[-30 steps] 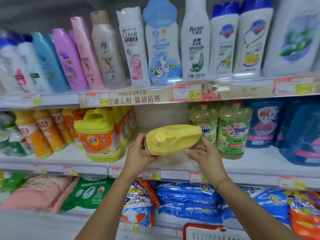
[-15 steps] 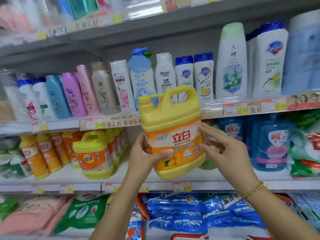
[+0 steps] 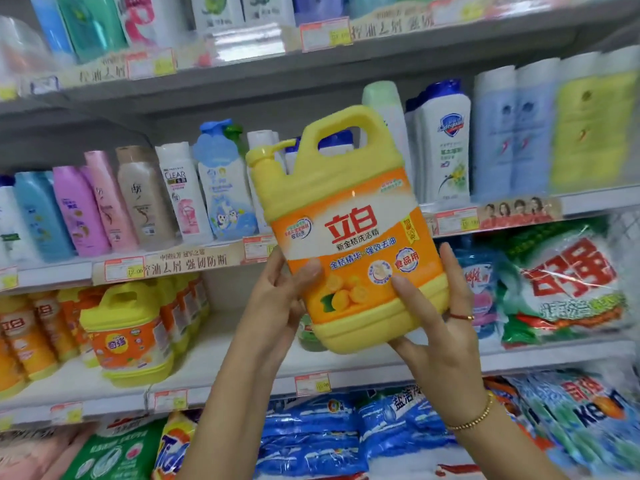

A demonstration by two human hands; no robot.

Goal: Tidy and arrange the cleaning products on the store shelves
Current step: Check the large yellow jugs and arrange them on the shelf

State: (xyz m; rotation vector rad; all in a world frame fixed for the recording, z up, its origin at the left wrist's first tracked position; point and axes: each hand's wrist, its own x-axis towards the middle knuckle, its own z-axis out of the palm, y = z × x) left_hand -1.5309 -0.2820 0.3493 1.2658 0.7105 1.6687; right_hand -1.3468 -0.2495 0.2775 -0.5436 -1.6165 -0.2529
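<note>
A large yellow detergent jug (image 3: 349,233) with an orange label and a handle on top is held upright, tilted slightly left, in front of the shelves. My left hand (image 3: 277,306) grips its lower left side, thumb across the label. My right hand (image 3: 440,327) grips its lower right corner and base, thumb on the label. Behind and below the jug, the middle shelf (image 3: 239,362) has a gap between the yellow jugs and the products on the right.
A smaller yellow jug (image 3: 130,337) and orange bottles (image 3: 24,337) stand on the middle shelf at left. Shampoo bottles (image 3: 138,202) line the shelf above. Bagged washing powder (image 3: 568,285) sits at right, and more bags (image 3: 311,441) fill the bottom shelf.
The jug went from lying on its side low by the middle shelf to upright and raised, label facing me. Both hands moved up with it, and the view tilted upward.
</note>
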